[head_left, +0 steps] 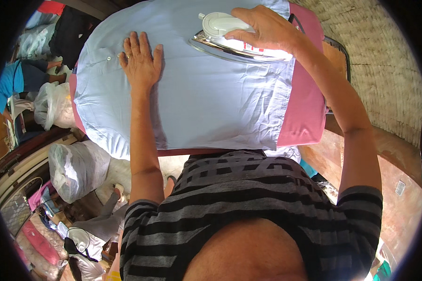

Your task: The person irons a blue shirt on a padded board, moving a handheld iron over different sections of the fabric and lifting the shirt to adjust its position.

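A light blue shirt [206, 107] lies spread over a pink-covered ironing board [305, 112]. My right hand [269, 30] is wrapped round the handle of a white clothes iron [222, 25], whose metal soleplate rests on the cloth near the far right part of the shirt. The iron's pointed tip faces left. My left hand [142, 61] lies flat on the shirt to the left of the iron, fingers spread and pointing away from me. A small button shows just left of that hand. Wrinkles run through the shirt's right edge and its lower left corner.
Clear plastic bags [77, 168] with bundled contents stand left of the board. Another person in a blue top [9, 84] is at the far left. A woven wall or mat [384, 61] lies beyond the board on the right. Cloths and bags clutter the lower left.
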`<action>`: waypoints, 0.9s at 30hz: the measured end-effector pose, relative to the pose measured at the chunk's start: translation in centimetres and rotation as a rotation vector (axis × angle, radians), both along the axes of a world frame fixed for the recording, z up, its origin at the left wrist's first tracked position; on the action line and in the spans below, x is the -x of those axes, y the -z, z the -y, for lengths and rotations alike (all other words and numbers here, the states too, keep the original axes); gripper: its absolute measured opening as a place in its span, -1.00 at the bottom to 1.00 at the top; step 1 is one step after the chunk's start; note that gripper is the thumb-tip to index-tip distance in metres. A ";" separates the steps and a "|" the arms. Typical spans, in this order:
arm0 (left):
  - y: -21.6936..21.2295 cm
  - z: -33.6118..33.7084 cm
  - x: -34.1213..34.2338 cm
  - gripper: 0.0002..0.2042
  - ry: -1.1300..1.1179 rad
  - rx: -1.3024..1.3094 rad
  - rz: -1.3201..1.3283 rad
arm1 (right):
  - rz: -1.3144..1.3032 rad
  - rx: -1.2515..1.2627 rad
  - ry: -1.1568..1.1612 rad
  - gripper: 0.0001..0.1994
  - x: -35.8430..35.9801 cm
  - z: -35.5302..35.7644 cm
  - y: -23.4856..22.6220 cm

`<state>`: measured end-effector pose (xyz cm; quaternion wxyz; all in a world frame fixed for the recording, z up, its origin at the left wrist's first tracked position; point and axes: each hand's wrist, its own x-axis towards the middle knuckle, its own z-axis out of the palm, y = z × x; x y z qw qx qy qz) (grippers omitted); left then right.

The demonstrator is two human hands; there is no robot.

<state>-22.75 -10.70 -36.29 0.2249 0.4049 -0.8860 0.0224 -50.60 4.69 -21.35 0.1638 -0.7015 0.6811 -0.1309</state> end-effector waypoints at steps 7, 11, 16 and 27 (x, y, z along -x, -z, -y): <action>0.2 0.1 -0.1 -0.34 0.010 -0.009 -0.026 | -0.048 0.022 0.145 -0.66 -2.6 2.4 -0.1; 0.2 0.1 -0.1 -0.36 -0.002 -0.025 -0.019 | -0.024 0.025 0.248 -0.54 -3.0 2.0 0.0; -1.5 -2.5 3.8 -0.38 0.192 0.040 -0.153 | -0.219 0.126 0.403 -0.44 2.0 -2.0 0.2; -0.9 -8.1 10.2 -0.40 0.591 -0.126 -0.030 | -0.056 -0.072 1.045 -0.51 -0.6 -14.6 -2.1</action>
